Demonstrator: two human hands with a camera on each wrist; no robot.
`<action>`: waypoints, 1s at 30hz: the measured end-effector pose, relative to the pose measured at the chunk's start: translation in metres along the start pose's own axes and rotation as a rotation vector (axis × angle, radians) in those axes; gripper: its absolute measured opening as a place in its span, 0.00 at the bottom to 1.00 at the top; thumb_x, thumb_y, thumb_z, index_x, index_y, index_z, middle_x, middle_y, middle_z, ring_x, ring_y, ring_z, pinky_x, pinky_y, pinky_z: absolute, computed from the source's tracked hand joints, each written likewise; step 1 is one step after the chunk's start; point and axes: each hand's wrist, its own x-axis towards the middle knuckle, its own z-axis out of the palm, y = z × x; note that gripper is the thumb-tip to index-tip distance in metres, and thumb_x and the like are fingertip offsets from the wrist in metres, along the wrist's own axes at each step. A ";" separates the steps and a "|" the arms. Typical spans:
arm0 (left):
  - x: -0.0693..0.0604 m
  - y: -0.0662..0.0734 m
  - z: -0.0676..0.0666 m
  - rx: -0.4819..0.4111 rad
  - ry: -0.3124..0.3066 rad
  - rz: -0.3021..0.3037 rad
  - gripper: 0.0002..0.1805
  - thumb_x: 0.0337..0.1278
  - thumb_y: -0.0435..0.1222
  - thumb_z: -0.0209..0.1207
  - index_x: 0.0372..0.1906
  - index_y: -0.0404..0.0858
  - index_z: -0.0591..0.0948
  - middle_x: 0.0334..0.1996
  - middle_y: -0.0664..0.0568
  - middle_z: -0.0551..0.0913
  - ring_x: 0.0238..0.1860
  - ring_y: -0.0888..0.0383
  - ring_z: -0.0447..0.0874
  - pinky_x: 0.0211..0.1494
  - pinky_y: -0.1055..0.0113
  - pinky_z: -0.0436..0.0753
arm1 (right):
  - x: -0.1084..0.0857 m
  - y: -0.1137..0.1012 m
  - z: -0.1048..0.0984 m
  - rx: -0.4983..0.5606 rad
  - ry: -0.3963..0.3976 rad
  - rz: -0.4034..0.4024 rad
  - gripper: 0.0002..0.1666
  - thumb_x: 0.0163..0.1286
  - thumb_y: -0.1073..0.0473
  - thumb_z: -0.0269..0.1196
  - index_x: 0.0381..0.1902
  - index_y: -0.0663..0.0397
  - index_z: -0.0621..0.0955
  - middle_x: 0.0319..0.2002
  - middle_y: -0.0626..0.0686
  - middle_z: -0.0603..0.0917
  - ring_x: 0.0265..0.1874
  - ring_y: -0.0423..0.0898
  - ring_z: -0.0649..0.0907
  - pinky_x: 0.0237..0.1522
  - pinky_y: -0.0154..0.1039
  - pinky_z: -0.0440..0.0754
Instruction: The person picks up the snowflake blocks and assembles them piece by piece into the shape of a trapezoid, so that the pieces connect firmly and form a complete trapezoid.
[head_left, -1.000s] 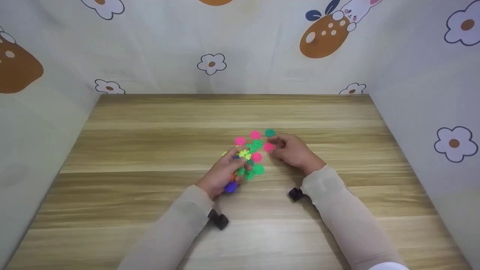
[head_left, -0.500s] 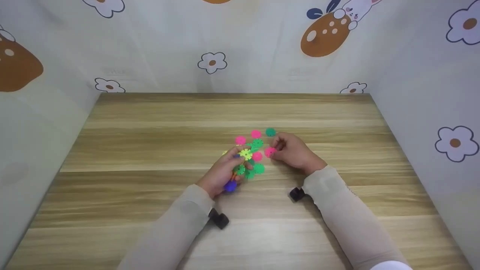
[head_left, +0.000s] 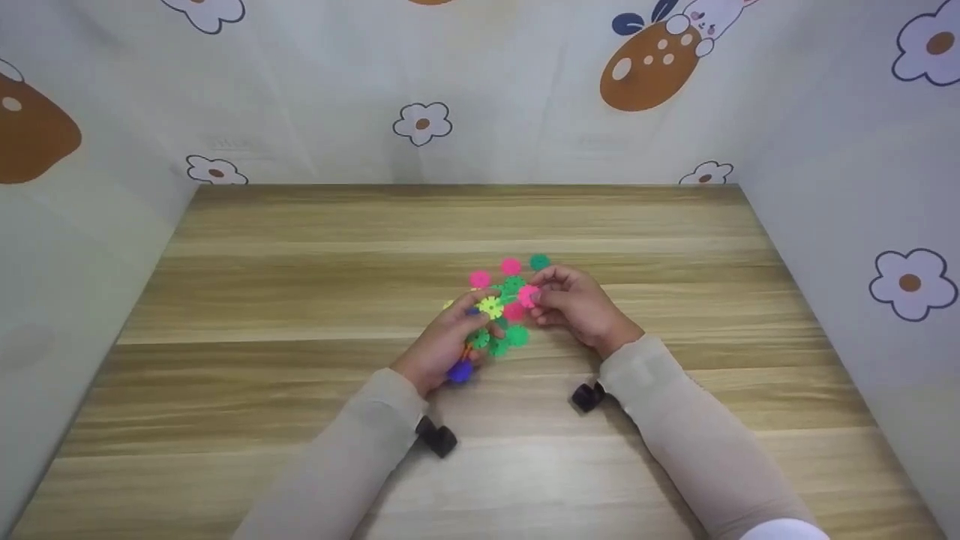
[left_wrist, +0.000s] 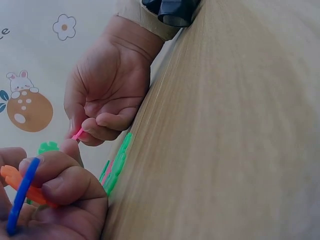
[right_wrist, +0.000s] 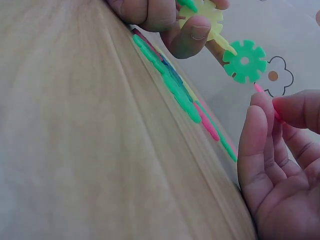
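Note:
My left hand (head_left: 441,346) grips a chain of slotted plastic discs in the middle of the table. A blue disc (head_left: 460,372) hangs at its near end and an orange disc (left_wrist: 35,193) lies between the fingers. Farther along are a yellow disc (head_left: 491,307) and, at the far end, a green disc (right_wrist: 255,67). With thumb and fingertips, my right hand (head_left: 589,309) pinches a pink disc (head_left: 528,295). In the right wrist view its edge meets the rim of that green disc; whether the slots interlock cannot be told.
Loose discs lie flat on the wooden table (head_left: 300,420) around the hands: pink discs (head_left: 480,279) behind, a dark green disc (head_left: 539,262) by the right fingers, and light green discs (head_left: 517,335) in front. A patterned cloth wall (head_left: 322,90) borders the table's far edge.
My right hand has lifted the pink disc and carried it left, against the end of the chain. My left hand has stayed nearly still with its grip unchanged.

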 end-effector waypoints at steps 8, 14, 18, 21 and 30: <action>0.000 -0.001 0.000 0.000 -0.013 0.015 0.26 0.82 0.38 0.47 0.79 0.48 0.67 0.41 0.52 0.81 0.20 0.66 0.67 0.24 0.75 0.71 | 0.001 0.003 -0.001 0.027 -0.018 -0.023 0.10 0.74 0.70 0.59 0.49 0.58 0.81 0.31 0.49 0.84 0.27 0.42 0.85 0.33 0.33 0.87; 0.001 -0.001 0.000 0.040 -0.015 0.013 0.26 0.81 0.38 0.48 0.78 0.49 0.68 0.41 0.51 0.82 0.20 0.66 0.68 0.24 0.75 0.71 | 0.000 0.003 0.000 0.004 -0.034 -0.035 0.10 0.74 0.71 0.59 0.48 0.59 0.83 0.32 0.49 0.84 0.27 0.41 0.84 0.33 0.33 0.86; 0.000 -0.001 -0.001 0.080 -0.032 0.013 0.26 0.81 0.38 0.49 0.79 0.50 0.69 0.43 0.50 0.82 0.22 0.65 0.68 0.26 0.75 0.71 | -0.001 0.003 0.001 -0.027 -0.050 -0.034 0.10 0.74 0.72 0.58 0.49 0.61 0.84 0.32 0.49 0.83 0.26 0.41 0.83 0.32 0.33 0.85; -0.001 -0.001 -0.002 0.104 -0.048 0.020 0.26 0.82 0.37 0.49 0.79 0.50 0.68 0.44 0.50 0.83 0.23 0.65 0.69 0.28 0.74 0.72 | -0.001 0.002 0.002 -0.061 -0.050 -0.029 0.11 0.74 0.72 0.58 0.50 0.64 0.83 0.32 0.49 0.83 0.27 0.41 0.82 0.32 0.32 0.85; -0.001 0.000 -0.002 0.106 -0.061 0.009 0.26 0.84 0.36 0.48 0.79 0.52 0.68 0.48 0.48 0.82 0.24 0.65 0.68 0.29 0.75 0.73 | -0.002 0.000 0.004 -0.170 -0.023 -0.030 0.11 0.75 0.73 0.57 0.51 0.68 0.82 0.32 0.51 0.83 0.28 0.41 0.83 0.34 0.33 0.86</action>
